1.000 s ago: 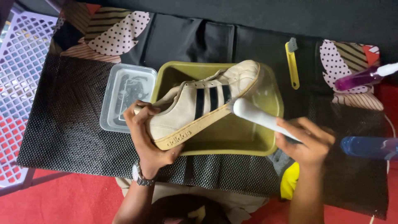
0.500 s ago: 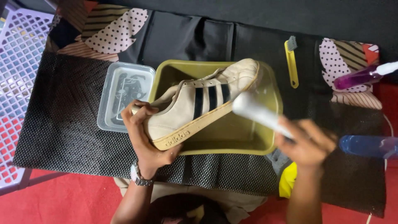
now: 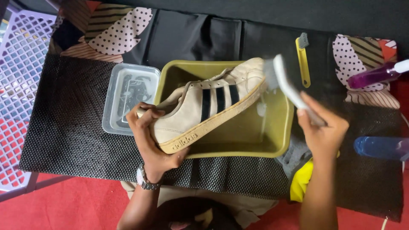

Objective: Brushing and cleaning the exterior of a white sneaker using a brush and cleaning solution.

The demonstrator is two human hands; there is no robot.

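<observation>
Two hands: the left hand clenches a beige black-striped suede sneaker over an olive plastic tub; the right hand grips a white brush at the toe, two o'clock.

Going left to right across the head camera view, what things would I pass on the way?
Purple lattice basket → clear plastic container → left hand gripping the heel of the beige sneaker → white brush held by the right hand → blue bottle.

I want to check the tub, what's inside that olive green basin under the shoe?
The basin shows a wet-looking floor with a pale sudsy patch. The shoe, held over it, hides the rest of the inside.
</observation>
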